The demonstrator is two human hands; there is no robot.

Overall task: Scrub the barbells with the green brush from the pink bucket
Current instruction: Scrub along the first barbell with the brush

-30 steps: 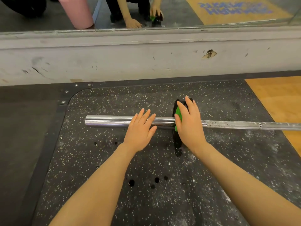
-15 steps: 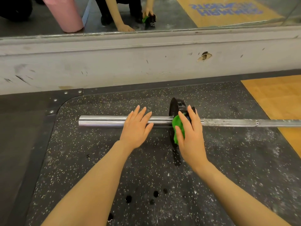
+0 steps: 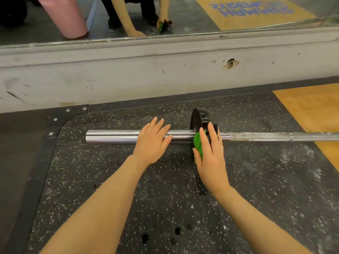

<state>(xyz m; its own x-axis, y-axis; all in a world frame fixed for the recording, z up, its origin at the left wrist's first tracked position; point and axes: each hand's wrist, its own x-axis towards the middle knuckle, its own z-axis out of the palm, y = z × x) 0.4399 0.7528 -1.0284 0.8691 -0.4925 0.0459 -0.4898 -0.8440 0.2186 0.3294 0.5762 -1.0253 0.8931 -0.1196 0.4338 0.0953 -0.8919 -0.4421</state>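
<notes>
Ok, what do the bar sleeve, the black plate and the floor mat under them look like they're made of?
The bar sleeve looks like polished steel, probably chromed: bright, mirror-like streaks along it. The black plate seems matte rubber or coated iron; its dull surface leaves that open. The floor mat looks like recycled rubber: black with pale flecks, dusted white in patches near the right hand.

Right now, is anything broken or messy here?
Yes. The grey wall has a small broken hole above the barbell, plus dark scuff marks. Dark wet spots dot the speckled mat near the arms, and the bar's right part looks grimy.
</notes>
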